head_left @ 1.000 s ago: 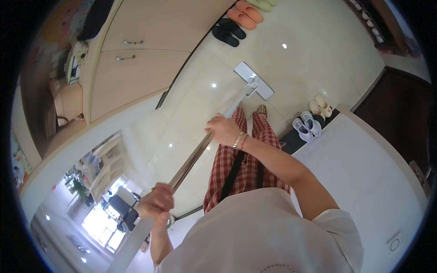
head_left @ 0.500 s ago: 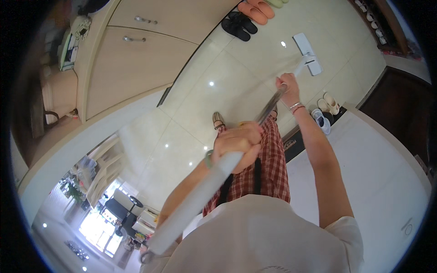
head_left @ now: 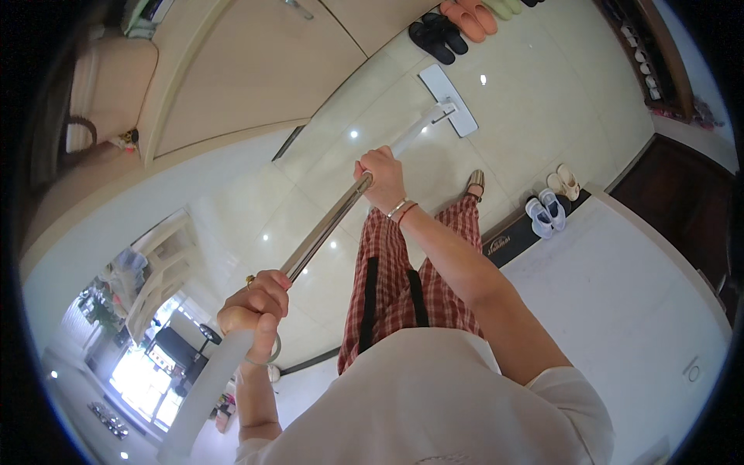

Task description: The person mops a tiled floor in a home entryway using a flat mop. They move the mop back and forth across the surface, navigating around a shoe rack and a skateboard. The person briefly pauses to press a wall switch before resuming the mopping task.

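Both my hands are wrapped round the long handle of a flat mop [head_left: 324,227]. My left hand [head_left: 256,308] grips it near the thick white upper end, at the lower left of the view. Farther down, where the metal tube meets a white section, my right hand [head_left: 382,180] is closed round it. The white rectangular mop head [head_left: 449,101] lies flat on the glossy tile floor [head_left: 535,147], ahead of my feet. The handle slants from the lower left to the mop head.
Beige cabinets [head_left: 248,70] line the left. Black sandals [head_left: 439,37] and orange slippers [head_left: 469,18] sit at the far edge. White-and-grey shoes [head_left: 545,214] and cream shoes [head_left: 564,182] stand beside a white cabinet [head_left: 612,287] on the right. A dark mat [head_left: 682,194] lies farther right.
The mop head has slid left across the floor. Both my hands have swung left with the handle, the left one also lower in the view. My view has shifted slightly.
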Demonstrator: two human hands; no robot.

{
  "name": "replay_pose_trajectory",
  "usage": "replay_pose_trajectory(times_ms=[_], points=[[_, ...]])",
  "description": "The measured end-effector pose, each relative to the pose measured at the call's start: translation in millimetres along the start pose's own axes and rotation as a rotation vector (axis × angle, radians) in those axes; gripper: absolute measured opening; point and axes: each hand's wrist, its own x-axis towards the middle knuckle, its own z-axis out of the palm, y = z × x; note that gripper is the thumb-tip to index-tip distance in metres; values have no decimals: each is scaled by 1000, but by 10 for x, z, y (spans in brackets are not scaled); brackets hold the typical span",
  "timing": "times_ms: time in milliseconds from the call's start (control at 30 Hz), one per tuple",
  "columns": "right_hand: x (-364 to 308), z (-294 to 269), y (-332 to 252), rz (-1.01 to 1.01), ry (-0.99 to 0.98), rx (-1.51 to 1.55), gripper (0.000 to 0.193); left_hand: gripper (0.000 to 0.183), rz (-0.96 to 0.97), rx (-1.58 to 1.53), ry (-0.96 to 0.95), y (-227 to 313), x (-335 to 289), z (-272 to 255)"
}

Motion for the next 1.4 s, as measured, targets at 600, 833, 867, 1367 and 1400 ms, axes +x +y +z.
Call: replay_pose_trajectory(times_ms=[600,833,867,1367,1400], points=[[-425,-297,-617,-149,-495,-64,5,32,99,-39,210,652,-559,308],[112,-518,-553,-204,-315,-27,6,31,189,-83,137,485,-185,338],[211,-528,-531,-205,-312,-19,7,31,204,-102,146,383,-131,325],[-189,575,-471,-161,-521,-98,4,44,-141,65,492,237,-767,-162],[-303,563,-751,-109,-715,-121,2,45,-115,73,517,399,-844,-161]])
